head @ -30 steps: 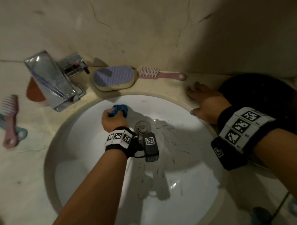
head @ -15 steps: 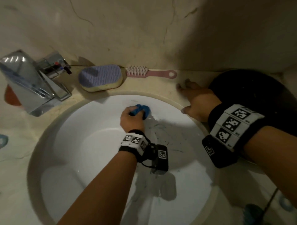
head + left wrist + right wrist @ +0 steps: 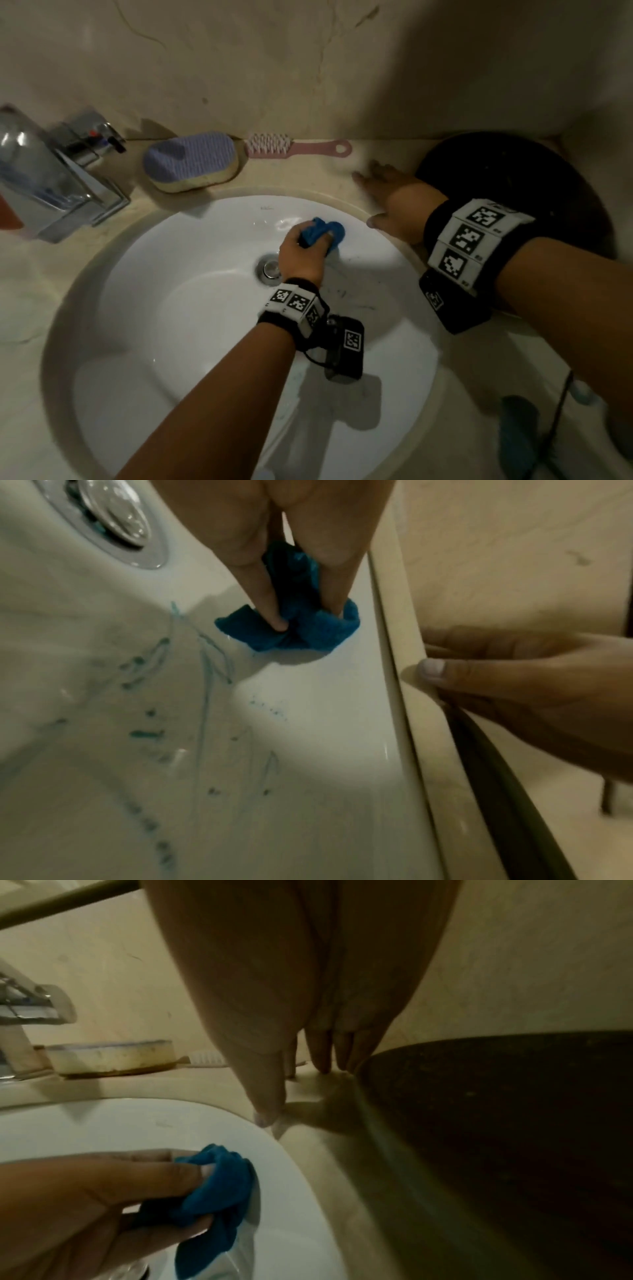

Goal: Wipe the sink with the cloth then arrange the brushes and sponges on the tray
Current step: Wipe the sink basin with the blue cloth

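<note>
My left hand (image 3: pixel 303 251) grips a bunched blue cloth (image 3: pixel 322 233) and presses it on the far right wall of the white sink (image 3: pixel 171 308), just past the drain (image 3: pixel 269 269). The left wrist view shows two fingers (image 3: pixel 270 615) dug into the cloth (image 3: pixel 291 631), with teal smears (image 3: pixel 205 669) on the basin beside it. My right hand (image 3: pixel 390 198) lies flat and open on the counter by the sink rim, its fingers (image 3: pixel 322 1053) against a dark round tray (image 3: pixel 513 192). A purple-topped sponge (image 3: pixel 191 161) and a pink brush (image 3: pixel 291 149) lie along the back wall.
A chrome faucet (image 3: pixel 58 185) stands at the back left of the beige counter (image 3: pixel 34 291). An orange-red thing shows at the left edge (image 3: pixel 8 212). A teal object (image 3: pixel 520 425) and a black cable (image 3: pixel 555 421) lie at the front right.
My left hand has wiped the cloth from the left of the drain across to the basin's right wall. The right hand has stayed on the counter. The head view shifted.
</note>
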The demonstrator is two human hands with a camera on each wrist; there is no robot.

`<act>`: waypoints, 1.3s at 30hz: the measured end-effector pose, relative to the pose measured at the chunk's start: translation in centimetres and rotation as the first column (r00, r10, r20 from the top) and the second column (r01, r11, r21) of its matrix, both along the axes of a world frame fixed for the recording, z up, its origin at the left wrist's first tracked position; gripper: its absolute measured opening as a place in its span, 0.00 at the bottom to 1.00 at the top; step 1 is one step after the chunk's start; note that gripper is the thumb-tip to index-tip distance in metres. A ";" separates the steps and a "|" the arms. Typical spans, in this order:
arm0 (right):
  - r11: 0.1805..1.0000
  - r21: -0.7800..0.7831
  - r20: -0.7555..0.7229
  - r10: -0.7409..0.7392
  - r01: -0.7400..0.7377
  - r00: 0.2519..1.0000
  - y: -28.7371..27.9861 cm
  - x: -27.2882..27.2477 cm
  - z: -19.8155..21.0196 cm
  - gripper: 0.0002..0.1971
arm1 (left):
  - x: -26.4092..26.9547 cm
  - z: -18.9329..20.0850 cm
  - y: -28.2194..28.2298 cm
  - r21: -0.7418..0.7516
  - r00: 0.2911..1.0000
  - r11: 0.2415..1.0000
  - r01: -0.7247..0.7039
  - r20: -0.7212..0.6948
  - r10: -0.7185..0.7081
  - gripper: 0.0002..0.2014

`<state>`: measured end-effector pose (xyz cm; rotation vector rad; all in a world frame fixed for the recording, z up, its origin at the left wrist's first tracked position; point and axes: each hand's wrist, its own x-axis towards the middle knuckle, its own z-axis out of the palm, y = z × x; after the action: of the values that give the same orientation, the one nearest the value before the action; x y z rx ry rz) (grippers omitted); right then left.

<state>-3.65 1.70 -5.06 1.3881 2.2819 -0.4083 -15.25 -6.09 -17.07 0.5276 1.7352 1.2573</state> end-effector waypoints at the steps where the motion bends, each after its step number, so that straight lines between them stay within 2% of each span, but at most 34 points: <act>1: 0.999 0.035 -0.008 0.022 -0.021 1.000 -0.6 0.7 0.3 0.39 | 0.1 0.3 -0.3 -0.009 0.999 0.999 0.044 0.008 -0.044 0.16; 4: 0.989 0.145 0.065 0.025 -0.034 0.998 -3.4 3.3 0.6 0.39 | 2.5 1.5 -1.4 0.051 0.972 0.971 0.232 0.016 -0.233 0.20; 6: 0.996 0.085 0.073 -0.042 0.036 0.996 -5.2 4.8 0.3 0.41 | 5.1 2.2 -2.5 0.122 0.914 0.906 0.405 -0.088 -0.396 0.19; 8: 0.998 0.034 0.036 -0.063 0.061 0.997 -5.8 5.6 -0.2 0.41 | 6.7 1.6 -3.5 0.119 0.853 0.852 0.510 -0.201 -0.483 0.19; 11: 0.997 0.026 -0.006 -0.072 0.072 0.997 -5.6 5.7 -0.5 0.40 | 6.1 0.4 -3.9 -0.001 0.839 0.859 0.512 -0.210 -0.501 0.17; 14: 0.997 0.039 0.001 -0.069 0.069 0.998 -5.6 5.6 -0.7 0.43 | 5.1 0.5 -2.7 -0.040 0.950 0.958 0.286 -0.120 -0.288 0.15; 16: 0.997 0.059 0.012 -0.048 0.047 0.999 -5.5 5.8 -0.6 0.42 | 5.4 1.2 -2.2 0.020 0.967 0.968 0.250 -0.061 -0.248 0.14; 18: 0.997 0.073 0.011 -0.034 0.033 0.999 -5.3 5.8 -0.5 0.42 | 6.2 1.9 -2.7 0.092 0.922 0.919 0.384 -0.082 -0.377 0.15; 20: 0.997 0.072 0.004 -0.037 0.036 0.999 -5.2 5.8 -0.6 0.43 | 6.7 1.9 -3.3 0.101 0.861 0.857 0.506 -0.125 -0.494 0.16; 24: 0.995 0.093 0.001 -0.030 0.029 1.000 -5.3 5.8 -0.8 0.43 | 6.4 0.5 -2.8 0.047 0.867 0.870 0.490 -0.132 -0.481 0.13; 28: 0.994 0.108 0.037 -0.013 0.009 0.999 -5.5 5.8 -0.8 0.43 | 5.0 -0.6 -2.7 -0.117 0.824 0.851 0.512 -0.213 -0.525 0.12; 30: 0.994 0.113 0.033 -0.013 0.010 0.999 -5.5 5.8 -0.7 0.43 | 4.2 -0.1 -2.9 -0.042 0.837 0.852 0.521 -0.167 -0.520 0.14; 32: 0.993 0.117 0.033 -0.010 0.006 0.999 -5.5 5.9 -0.7 0.41 | 3.7 0.9 -3.4 0.063 0.843 0.841 0.538 -0.051 -0.536 0.17; 34: 0.994 0.109 0.021 -0.016 0.014 1.000 -5.4 6.0 -0.8 0.41 | 4.0 1.9 -4.3 0.078 0.733 0.730 0.679 -0.022 -0.679 0.19; 35: 0.995 0.100 0.010 -0.023 0.022 1.000 -5.3 6.0 -0.9 0.42 | 4.5 2.1 -4.7 0.041 0.663 0.662 0.749 -0.064 -0.746 0.20; 36: 0.995 0.092 0.001 -0.029 0.029 1.000 -5.3 6.1 -1.1 0.43 | 5.2 2.1 -5.1 -0.005 0.619 0.624 0.781 -0.129 -0.775 0.21; 39: 0.995 0.093 -0.015 -0.030 0.031 0.999 -5.1 6.2 -1.3 0.43 | 6.3 1.0 -5.4 -0.042 0.644 0.671 0.740 -0.244 -0.725 0.23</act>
<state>2.55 -3.43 -6.33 1.4713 2.3204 -0.3254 -8.97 -11.47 -16.05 1.3233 1.4092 0.6578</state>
